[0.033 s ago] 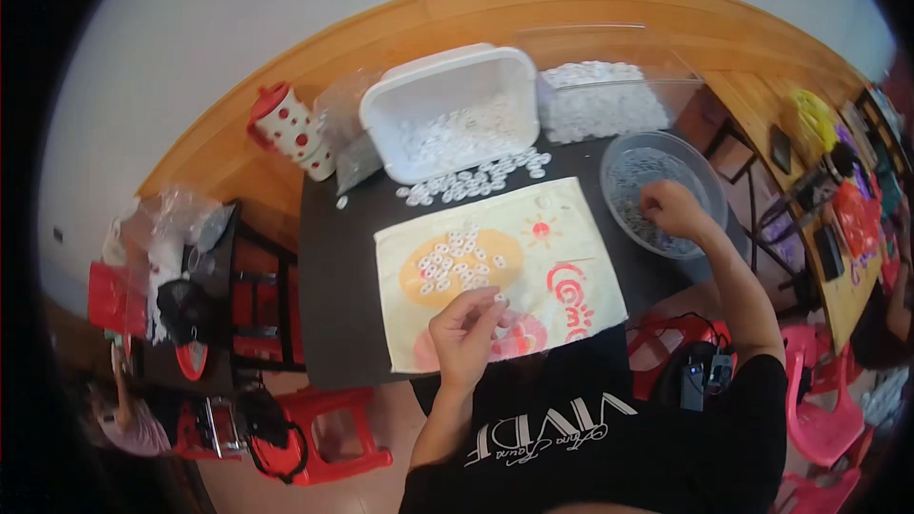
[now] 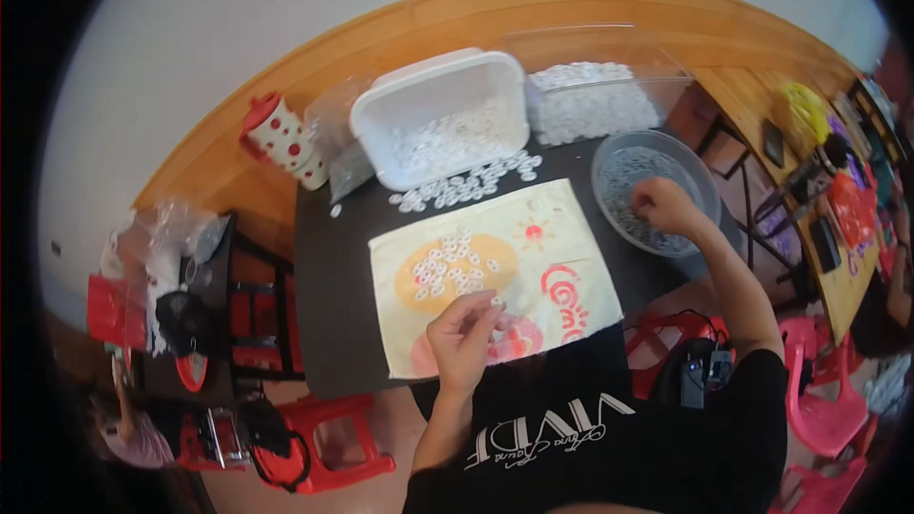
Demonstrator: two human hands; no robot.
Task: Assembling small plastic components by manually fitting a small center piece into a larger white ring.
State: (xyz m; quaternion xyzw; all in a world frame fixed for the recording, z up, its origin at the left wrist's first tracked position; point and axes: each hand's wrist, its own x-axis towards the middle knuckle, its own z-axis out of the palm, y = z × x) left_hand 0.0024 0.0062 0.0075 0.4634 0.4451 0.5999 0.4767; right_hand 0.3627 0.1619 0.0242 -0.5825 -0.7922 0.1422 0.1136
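Observation:
Over the front of a printed cream cloth point(image 2: 514, 219), my left hand point(image 2: 462, 338) pinches a small white oval piece point(image 2: 497, 303) between thumb and fingertips. Similar white ovals with dark holes point(image 2: 447, 266) lie loosely heaped on the cloth's orange patch, just beyond that hand. To the right, my right hand point(image 2: 669, 207) reaches into a round clear tub point(image 2: 709, 176) full of small grey, metallic-looking bits point(image 2: 638, 169). Its fingers are closed and point down at the bits; whatever is between them is too small to make out.
Behind the cloth, a white basin point(image 2: 438, 100) of white ovals leans back, with more ovals point(image 2: 466, 186) spilled before it. Beside it stand a clear box point(image 2: 595, 105) of white pieces, a plastic bag point(image 2: 350, 171) and a red-lidded tumbler point(image 2: 286, 143). Red stools point(image 2: 333, 438) flank the dark table point(image 2: 333, 324).
The whole view has shifted slightly, so the table and its things sit a little further left. Both hands keep nearly the same pose.

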